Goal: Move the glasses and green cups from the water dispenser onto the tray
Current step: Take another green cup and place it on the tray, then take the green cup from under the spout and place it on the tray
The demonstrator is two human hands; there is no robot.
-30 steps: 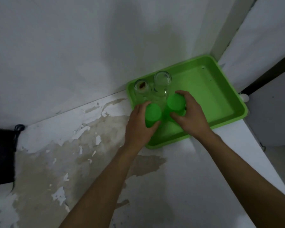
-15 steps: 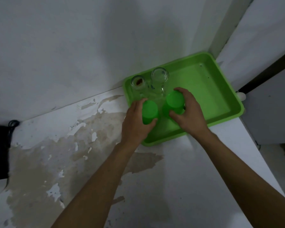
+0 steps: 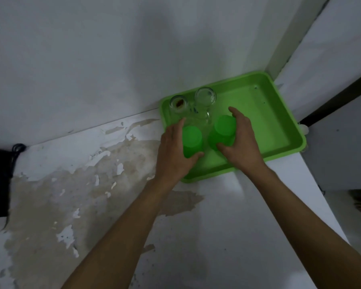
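On the peeling white surface [image 3: 104, 155], your left hand [image 3: 173, 152] wraps around the left green plastic cup [image 3: 192, 140], inverted in the near-left part of the shallow green rectangular plastic tray [image 3: 279, 122]. Behind it stand two clear glasses: a stained one [image 3: 178, 104] and a clean one [image 3: 205, 96], just beside each other. Your right hand [image 3: 243, 144] grips the right green plastic cup [image 3: 223, 130], also inverted in the tray.

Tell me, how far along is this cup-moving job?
Nearly done, it seems. Two glasses already stand at the tray's back corner. The left hand and right hand each grip a green cup over the tray. What remains: letting go. The dispenser isn't visible.
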